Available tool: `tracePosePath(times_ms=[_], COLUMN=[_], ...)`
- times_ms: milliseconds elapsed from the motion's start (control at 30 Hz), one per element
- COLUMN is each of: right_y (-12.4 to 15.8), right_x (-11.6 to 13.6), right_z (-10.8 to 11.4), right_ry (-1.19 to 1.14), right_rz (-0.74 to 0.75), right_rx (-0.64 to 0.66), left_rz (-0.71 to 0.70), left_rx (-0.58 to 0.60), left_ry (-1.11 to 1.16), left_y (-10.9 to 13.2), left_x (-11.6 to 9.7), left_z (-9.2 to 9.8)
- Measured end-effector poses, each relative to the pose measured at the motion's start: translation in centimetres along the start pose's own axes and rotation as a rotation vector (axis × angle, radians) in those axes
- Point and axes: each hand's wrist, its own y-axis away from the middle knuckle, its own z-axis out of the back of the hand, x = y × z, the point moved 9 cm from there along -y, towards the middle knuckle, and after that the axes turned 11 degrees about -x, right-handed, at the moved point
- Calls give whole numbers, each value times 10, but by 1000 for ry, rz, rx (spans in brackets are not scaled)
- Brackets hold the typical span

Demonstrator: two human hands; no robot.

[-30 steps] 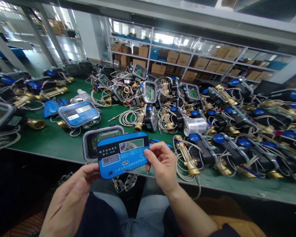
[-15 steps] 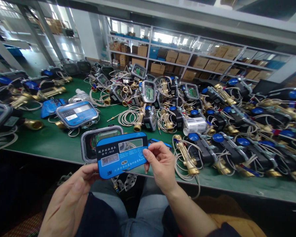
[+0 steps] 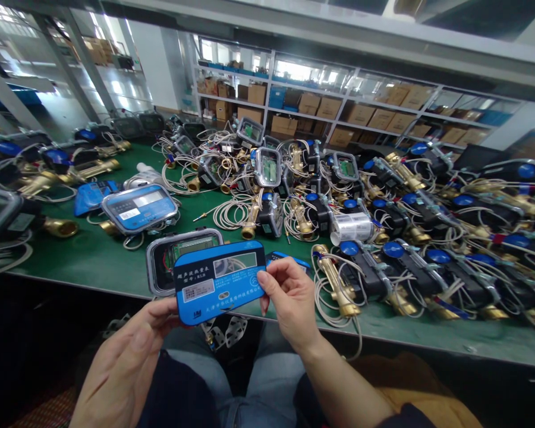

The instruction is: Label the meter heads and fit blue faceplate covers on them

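- A blue label plate [image 3: 220, 281] is held up over the near edge of the green surface [image 3: 93, 255], above the lap.
- Its left end is gripped by the fingers of the left hand [image 3: 129, 351]; its right end is pinched by the fingers of the right hand [image 3: 289, 300].
- Just behind the plate, an open meter case [image 3: 164, 258] is seen lying at the near edge.
- Farther left, a meter with a blue face [image 3: 139, 208] is laid.
- Many brass meters with white wires [image 3: 383, 238] are piled toward the far edge.
- Shelves of brown boxes [image 3: 339, 110] are seen at the back.

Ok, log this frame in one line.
left hand: holds blue rectangular label plate | right hand: pinches plate edge | beneath: uncovered grey-rimmed meter housing
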Motion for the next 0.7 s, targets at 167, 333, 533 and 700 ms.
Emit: tracePosePath(times_ms=[167, 333, 533, 700], right_y=[0, 0, 0, 0], right_x=[0, -1, -3, -5], right_z=[0, 0, 0, 0], right_ry=[14, 14, -3, 15], right_rz=[-3, -1, -6, -14], right_rx=[-2, 3, 11, 7], left_rz=[-19, 4, 47, 47], left_rx=[-25, -32, -16, -98], left_ry=[-15, -15, -9, -128], left_y=[0, 2, -1, -9], left_x=[-1, -1, 4, 9], left_z=[2, -1, 0, 11])
